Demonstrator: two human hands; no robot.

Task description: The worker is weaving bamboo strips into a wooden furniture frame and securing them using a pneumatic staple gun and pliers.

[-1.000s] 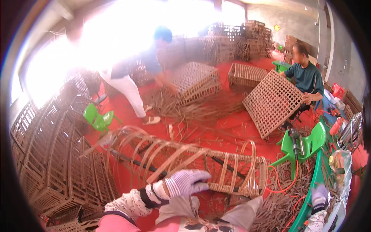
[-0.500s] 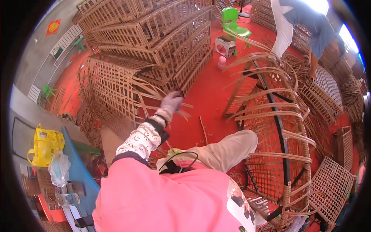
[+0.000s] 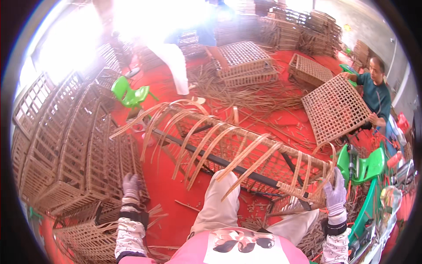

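My left hand [image 3: 131, 185], in a pale glove, is beside the stacked woven baskets [image 3: 79, 163] at the left. Its fingers point up, stretched out, and nothing shows in them. At the right end of a half-woven basket [image 3: 246, 152] is my right hand [image 3: 336, 193], gloved too. Its fingers lie stretched along that end, apparently touching it. The basket lies across in front of my knees on a dark metal frame [image 3: 220, 162]. Long loose strips [image 3: 211, 143] curve out from its upper edge toward me.
A green chair [image 3: 132, 93] stands behind the stack. Another green chair [image 3: 365, 165] is at the right. One person holds a woven panel [image 3: 336, 110] there; another bends over a woven basket [image 3: 246, 59] at the back. Loose strips [image 3: 250, 97] litter the red floor [image 3: 165, 198].
My view has swung to the right. The half-woven basket now lies across the middle, and my right hand has come into view at its end. My left hand is now beside the stack.
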